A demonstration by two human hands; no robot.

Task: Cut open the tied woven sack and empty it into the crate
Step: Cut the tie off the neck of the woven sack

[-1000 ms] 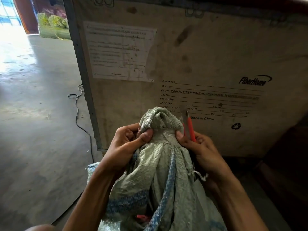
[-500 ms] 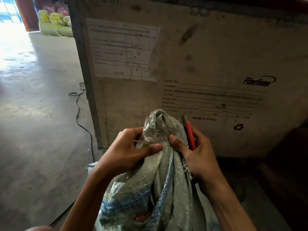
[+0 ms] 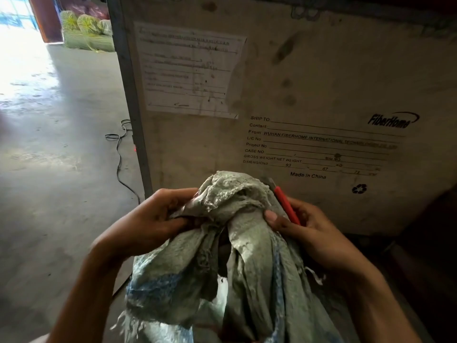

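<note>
Pinching sack [image 3: 237, 256] neck w/ both: left hand [image 3: 148, 224] clamped on bunched cloth, right hand [image 3: 314, 233] on cloth plus red cutter [image 3: 286, 205]. I judge weave soft, limp, slippery; hold below knot.

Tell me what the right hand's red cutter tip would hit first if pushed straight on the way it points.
Probably the crate wall: the red cutter in the right hand points up and away past the sack's bunched top. Depth is unclear.

Warehouse: labelled shipping crate [image 3: 309, 100], bare concrete floor [image 3: 61, 194].
</note>
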